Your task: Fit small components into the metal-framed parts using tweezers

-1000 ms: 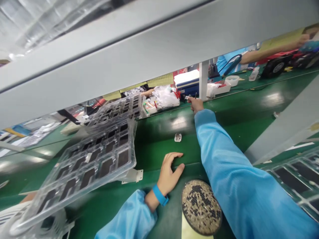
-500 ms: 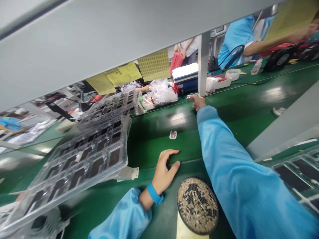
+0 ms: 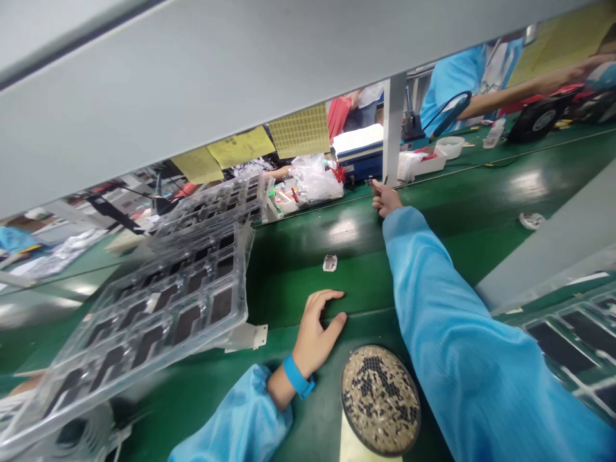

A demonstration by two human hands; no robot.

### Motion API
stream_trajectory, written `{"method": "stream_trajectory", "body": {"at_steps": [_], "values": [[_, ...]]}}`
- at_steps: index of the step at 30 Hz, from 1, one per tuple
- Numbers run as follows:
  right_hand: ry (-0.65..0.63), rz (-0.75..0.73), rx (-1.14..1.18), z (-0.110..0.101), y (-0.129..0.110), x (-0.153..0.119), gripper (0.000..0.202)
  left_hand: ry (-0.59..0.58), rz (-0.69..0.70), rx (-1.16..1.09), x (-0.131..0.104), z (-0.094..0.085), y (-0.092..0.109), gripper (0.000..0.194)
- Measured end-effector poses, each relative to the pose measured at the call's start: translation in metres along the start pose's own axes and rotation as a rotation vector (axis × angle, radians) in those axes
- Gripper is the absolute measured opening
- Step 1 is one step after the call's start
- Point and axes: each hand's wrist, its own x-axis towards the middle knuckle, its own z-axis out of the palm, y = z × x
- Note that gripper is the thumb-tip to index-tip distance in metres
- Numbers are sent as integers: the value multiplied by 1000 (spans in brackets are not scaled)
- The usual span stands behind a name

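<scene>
My left hand [image 3: 317, 330] lies at the near edge of the green belt with its fingers apart and nothing in it. A small white part with a metallic middle [image 3: 330, 263] sits on the belt just beyond those fingers. My right hand [image 3: 385, 197] reaches out over the far side of the belt, fingers pinched on a small, thin dark object [image 3: 370, 182] too small to name. Near me, to the right of my left hand, is a round dark-rimmed dish [image 3: 380, 399] covered with tiny tan and black pieces.
Stacked clear trays [image 3: 212, 308] with dark inserts stand on the left. Another tray [image 3: 563, 343] is at the right edge. A grey post [image 3: 394, 128] and a slanted grey panel [image 3: 553, 244] flank my right arm. A second white part [image 3: 532, 221] lies farther right. A co-worker's arm [image 3: 510, 96] shows beyond.
Both white parts have shifted left along the belt. My right hand has moved slightly right, still pinched. My left hand has hardly moved.
</scene>
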Motion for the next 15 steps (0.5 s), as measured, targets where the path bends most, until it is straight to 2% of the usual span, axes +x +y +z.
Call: {"method": "stream_trajectory", "body": {"at_steps": [7, 15], "values": [[-395, 90, 229, 4, -14, -23, 12, 7, -11, 12, 1, 1, 0, 32], [-659, 186, 387, 19, -18, -33, 11, 7, -12, 8, 1, 1, 0, 32]]}}
